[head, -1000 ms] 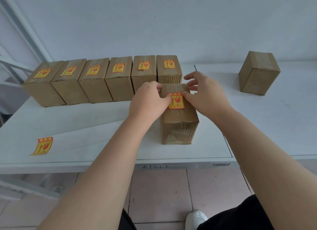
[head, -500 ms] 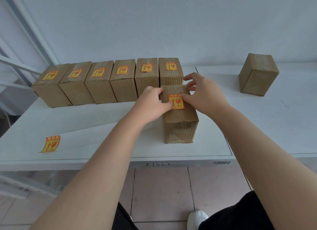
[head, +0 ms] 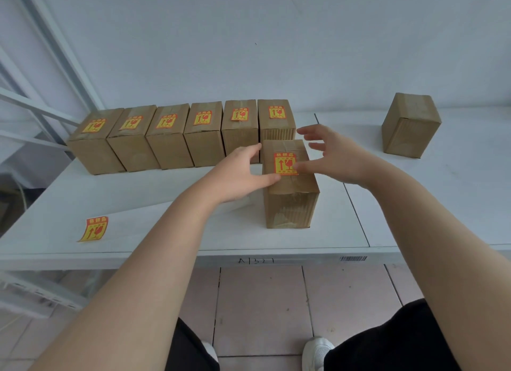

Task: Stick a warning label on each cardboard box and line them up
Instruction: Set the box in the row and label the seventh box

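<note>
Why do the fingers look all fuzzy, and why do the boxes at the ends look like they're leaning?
Head view: the right hand has soft, smeared fingers, likely motion blur; the left hand less so. Head view: the wide-angle lens splays things outward, so the leftmost box leans left and the lone box leans right. Head view: soft even light, faint shadows, no glare.

Soft even light, faint shadows, wide-angle edge bending
</note>
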